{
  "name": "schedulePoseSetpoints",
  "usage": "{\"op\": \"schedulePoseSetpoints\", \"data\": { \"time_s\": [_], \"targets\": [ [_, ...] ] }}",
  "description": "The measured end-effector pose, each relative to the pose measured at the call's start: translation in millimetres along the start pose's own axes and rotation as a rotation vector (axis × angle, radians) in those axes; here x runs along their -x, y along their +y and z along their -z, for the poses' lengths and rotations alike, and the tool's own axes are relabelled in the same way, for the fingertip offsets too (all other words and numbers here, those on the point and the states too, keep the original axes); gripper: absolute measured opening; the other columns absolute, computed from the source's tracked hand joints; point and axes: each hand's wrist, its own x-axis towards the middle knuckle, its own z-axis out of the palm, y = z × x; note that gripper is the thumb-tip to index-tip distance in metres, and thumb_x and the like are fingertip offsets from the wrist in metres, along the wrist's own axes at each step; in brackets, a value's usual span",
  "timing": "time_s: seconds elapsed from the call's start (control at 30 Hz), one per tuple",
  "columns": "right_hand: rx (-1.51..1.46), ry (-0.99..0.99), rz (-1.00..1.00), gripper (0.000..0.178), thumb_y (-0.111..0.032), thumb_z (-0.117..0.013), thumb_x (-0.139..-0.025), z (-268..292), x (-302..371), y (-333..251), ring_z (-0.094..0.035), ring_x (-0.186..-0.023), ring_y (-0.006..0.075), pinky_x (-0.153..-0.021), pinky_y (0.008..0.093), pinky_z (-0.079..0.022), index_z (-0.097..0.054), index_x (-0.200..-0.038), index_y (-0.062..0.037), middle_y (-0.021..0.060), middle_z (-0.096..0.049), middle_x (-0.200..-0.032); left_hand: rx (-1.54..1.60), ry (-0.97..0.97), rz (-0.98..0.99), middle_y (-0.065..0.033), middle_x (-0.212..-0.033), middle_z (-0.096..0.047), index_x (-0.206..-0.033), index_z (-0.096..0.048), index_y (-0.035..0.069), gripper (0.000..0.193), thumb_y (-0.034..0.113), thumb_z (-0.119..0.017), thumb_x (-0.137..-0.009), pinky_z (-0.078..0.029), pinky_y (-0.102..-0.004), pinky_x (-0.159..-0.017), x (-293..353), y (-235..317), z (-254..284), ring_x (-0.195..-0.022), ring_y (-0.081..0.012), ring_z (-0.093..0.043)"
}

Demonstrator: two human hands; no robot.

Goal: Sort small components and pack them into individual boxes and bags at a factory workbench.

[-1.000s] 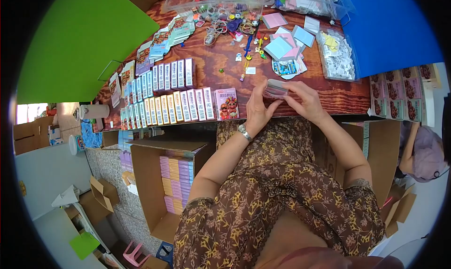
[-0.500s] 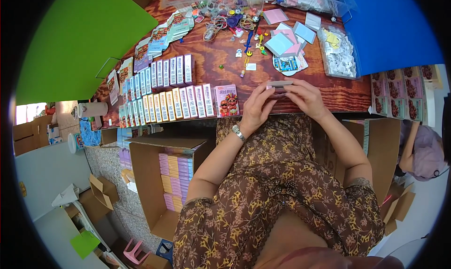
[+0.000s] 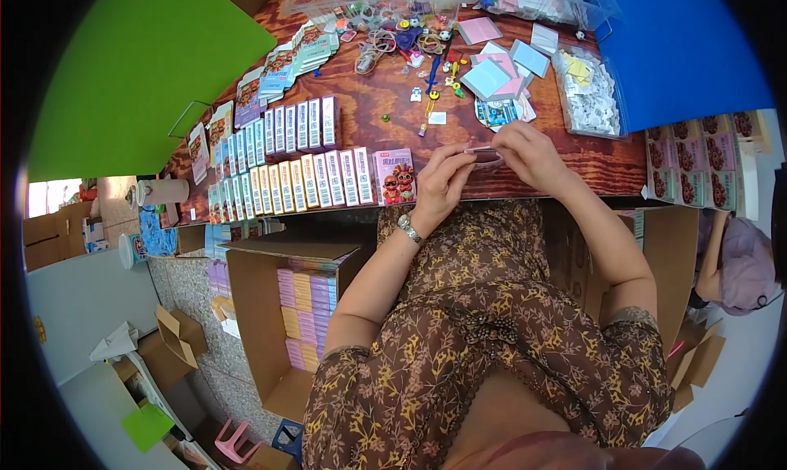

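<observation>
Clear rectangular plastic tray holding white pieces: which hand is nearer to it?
Right. The right hand is left of the tray and closer to the person's body; the left hand is farther left, beyond the right one.

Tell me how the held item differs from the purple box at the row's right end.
The held item is between the left hand and right hand; the purple box rests on the table. Fingers partly hide the held item; the purple box's printed front is uncovered.

Fisheye view, brightly lit, largely sharp.
Black vignette rings the frame; tabletop [image 3: 369,113] bows at near edge, shadow beneath; far-left opening [image 3: 53,189] washes out white; reddish shape [image 3: 537,454] at lower edge blurs.
</observation>
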Motion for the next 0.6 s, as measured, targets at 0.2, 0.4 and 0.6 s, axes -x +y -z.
{"op": "schedulePoseSetpoints", "data": {
  "time_s": [0.2, 0.4, 0.6],
  "targets": [
    [0.01, 0.01, 0.141, 0.02, 0.001, -0.07, -0.084, 4.3, 2.3, -9.1, -0.064, -0.095, 0.0291, -0.077, 0.0376, -0.053, -0.065, -0.102, -0.0054, 0.0103, -0.064, -0.104, 0.05, 0.054, 0.062, -0.0155, -0.114, -0.066, -0.099, -0.065, 0.001, 0.018, -0.003, -0.073, -0.084, -0.056, -0.033, -0.073, 4.5, 0.5, -0.7, -0.094, -0.0276, -0.068],
    [-0.03, 0.016, 0.063, 0.019, -0.005, -0.073, -0.084, 2.6, -1.4, -11.4, -0.065, -0.089, 0.0281, -0.074, 0.0374, -0.053, -0.068, -0.102, -0.0055, 0.0095, -0.066, -0.098, 0.076, 0.042, 0.101, -0.0152, -0.115, -0.066, -0.099, -0.064, 0.001, 0.018, -0.003, -0.073, -0.084, -0.057, -0.0326, -0.073, 4.1, 1.6, 0.5, -0.094, -0.0261, -0.069],
    [0.115, 0.069, 0.026, 0.021, -0.003, -0.072, -0.081, -8.9, 4.4, -20.1, -0.065, -0.087, 0.028, -0.072, 0.0371, -0.054, -0.068, -0.102, -0.006, 0.0087, -0.065, -0.095, 0.173, 0.071, 0.143, -0.0158, -0.115, -0.065, -0.105, -0.062, 0.0, 0.024, -0.003, -0.073, -0.084, -0.058, -0.0319, -0.077, 6.8, 1.0, -5.1, -0.094, -0.0249, -0.07]
  ]
}}
